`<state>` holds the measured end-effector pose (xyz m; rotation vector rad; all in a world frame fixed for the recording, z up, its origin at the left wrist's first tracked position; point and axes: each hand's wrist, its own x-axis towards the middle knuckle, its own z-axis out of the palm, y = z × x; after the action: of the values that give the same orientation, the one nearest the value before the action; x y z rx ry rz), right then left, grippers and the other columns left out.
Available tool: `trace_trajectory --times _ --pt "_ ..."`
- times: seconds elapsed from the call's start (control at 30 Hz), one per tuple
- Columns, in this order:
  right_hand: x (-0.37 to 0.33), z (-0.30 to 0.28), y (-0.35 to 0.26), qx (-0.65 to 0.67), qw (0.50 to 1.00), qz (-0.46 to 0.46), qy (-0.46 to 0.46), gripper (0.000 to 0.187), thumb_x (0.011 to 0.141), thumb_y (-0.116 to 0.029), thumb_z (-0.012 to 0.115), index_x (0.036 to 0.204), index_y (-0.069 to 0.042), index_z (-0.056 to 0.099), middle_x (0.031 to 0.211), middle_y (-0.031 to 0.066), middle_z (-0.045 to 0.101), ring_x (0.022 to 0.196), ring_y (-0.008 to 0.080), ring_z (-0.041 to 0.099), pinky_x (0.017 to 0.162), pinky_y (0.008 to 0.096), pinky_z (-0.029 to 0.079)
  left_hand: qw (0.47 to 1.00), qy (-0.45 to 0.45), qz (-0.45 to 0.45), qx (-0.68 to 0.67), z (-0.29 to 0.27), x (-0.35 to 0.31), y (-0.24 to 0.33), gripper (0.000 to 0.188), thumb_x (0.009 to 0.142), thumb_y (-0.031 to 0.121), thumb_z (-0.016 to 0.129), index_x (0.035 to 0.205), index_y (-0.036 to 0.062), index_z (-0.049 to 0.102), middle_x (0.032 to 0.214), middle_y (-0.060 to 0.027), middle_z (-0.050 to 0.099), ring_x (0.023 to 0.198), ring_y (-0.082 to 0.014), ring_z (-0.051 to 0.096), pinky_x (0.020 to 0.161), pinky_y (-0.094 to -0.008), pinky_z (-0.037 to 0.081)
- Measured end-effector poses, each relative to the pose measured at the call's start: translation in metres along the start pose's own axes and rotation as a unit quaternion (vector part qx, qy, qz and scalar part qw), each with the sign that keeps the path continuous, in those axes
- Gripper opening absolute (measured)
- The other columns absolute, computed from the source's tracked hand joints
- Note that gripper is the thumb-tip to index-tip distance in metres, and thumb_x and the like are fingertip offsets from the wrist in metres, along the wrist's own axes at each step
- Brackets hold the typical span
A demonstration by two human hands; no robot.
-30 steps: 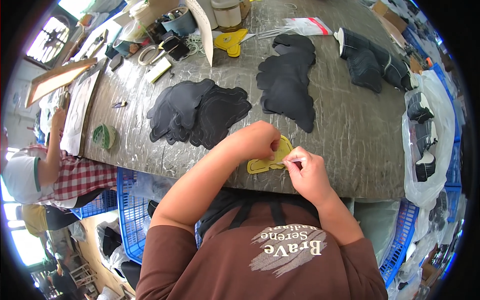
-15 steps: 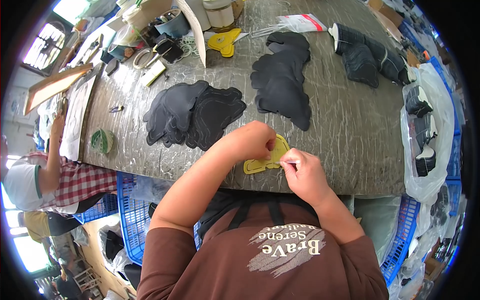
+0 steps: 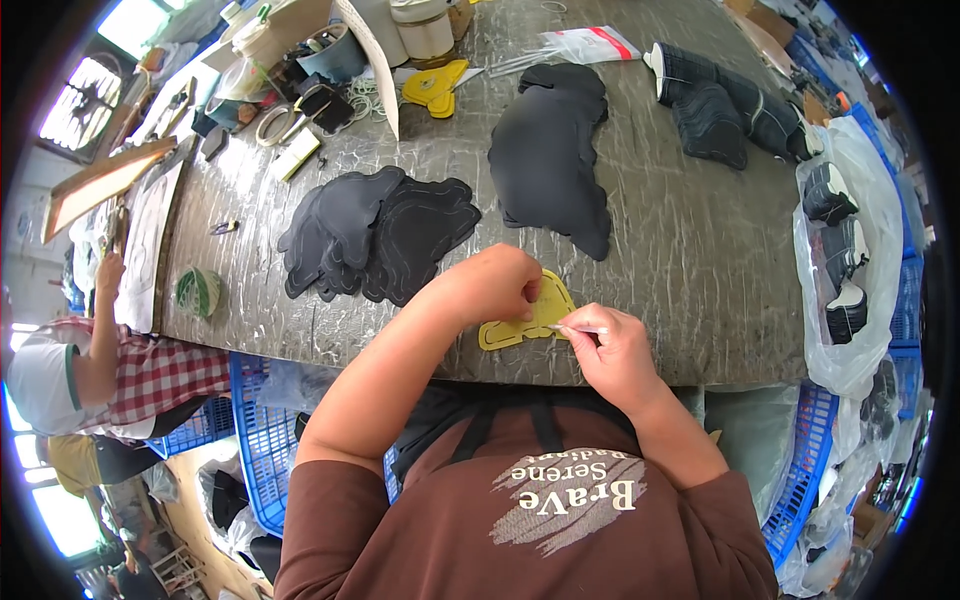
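Note:
A yellow template (image 3: 553, 292) with rounded corners and cut slots lies flat near the table's front edge. My left hand (image 3: 505, 285) is on its left part, fingers curled and pressing it down. In a pinch between thumb and fingers, my right hand (image 3: 612, 350) holds a thin pale pen (image 3: 563, 327), its tip at the template's lower right edge. What lies under the template I cannot make out. Beyond my left hand sits a loose pile of black cut pieces (image 3: 425, 225) with pale outlines drawn on them. Another stack of black pieces (image 3: 552, 150) lies farther back.
Another yellow template (image 3: 435, 88) lies at the back, near tubs (image 3: 422, 28) and a tape roll (image 3: 275, 125). Dark bundled pieces (image 3: 710, 120) and a plastic bag (image 3: 870, 260) are at the right. Blue crates (image 3: 262, 440) stand below the table. A co-worker (image 3: 150, 370) is at the left.
The whole view has shifted slightly. My right hand and the pen have moved a little along the template's edge; my left hand keeps its place on the template.

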<state>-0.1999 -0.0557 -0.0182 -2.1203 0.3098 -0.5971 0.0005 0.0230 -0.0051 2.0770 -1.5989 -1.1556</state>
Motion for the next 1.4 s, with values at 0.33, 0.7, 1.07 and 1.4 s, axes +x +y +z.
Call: trace_trajectory --times 0.33,0.7,1.07,1.4 --pt "-0.006 -0.008 0.001 -0.007 1.0 0.025 0.002 0.011 0.082 0.001 0.065 0.083 -0.003 0.055 0.074 0.0126 0.063 0.069 0.0322 0.063 0.06 0.0381 0.049 1.0 0.0 0.001 -0.012 -0.001 -0.003 0.004 0.025 0.069 0.008 0.076 0.091 -0.001 0.068 0.082 -0.0136 0.07 0.077 -0.0225 0.068 0.07 -0.0332 0.053" --pt "-0.015 -0.027 0.004 -0.022 0.997 0.066 0.016 0.011 0.083 0.003 0.063 0.085 -0.002 0.054 0.074 0.0143 0.063 0.068 0.0309 0.064 0.059 0.0363 0.049 1.0 -0.01 -0.004 -0.012 -0.002 -0.001 0.004 0.031 0.07 0.006 0.077 0.098 -0.0015 0.066 0.082 -0.0138 0.07 0.078 -0.024 0.069 0.07 -0.0338 0.053" --pt "0.049 -0.014 0.026 -0.247 0.965 0.077 0.052 0.017 0.085 -0.004 0.063 0.1 0.0 0.057 0.095 0.0152 0.059 0.086 0.0349 0.063 0.074 0.0427 0.051 0.991 0.132 -0.02 0.031 0.003 -0.019 0.014 0.047 0.067 0.008 0.08 0.107 -0.0001 0.057 0.092 -0.0173 0.067 0.088 -0.0337 0.066 0.078 -0.0415 0.051" --pt "0.047 -0.019 0.035 -0.262 0.953 0.149 -0.021 0.033 0.073 -0.012 0.077 0.102 -0.002 0.064 0.099 0.0123 0.061 0.087 0.0341 0.064 0.075 0.0416 0.051 0.853 0.514 -0.084 -0.034 -0.063 -0.091 -0.063 0.014 0.083 0.006 0.068 0.094 -0.0008 0.062 0.076 -0.0104 0.064 0.068 -0.0164 0.062 0.063 -0.0313 0.049"
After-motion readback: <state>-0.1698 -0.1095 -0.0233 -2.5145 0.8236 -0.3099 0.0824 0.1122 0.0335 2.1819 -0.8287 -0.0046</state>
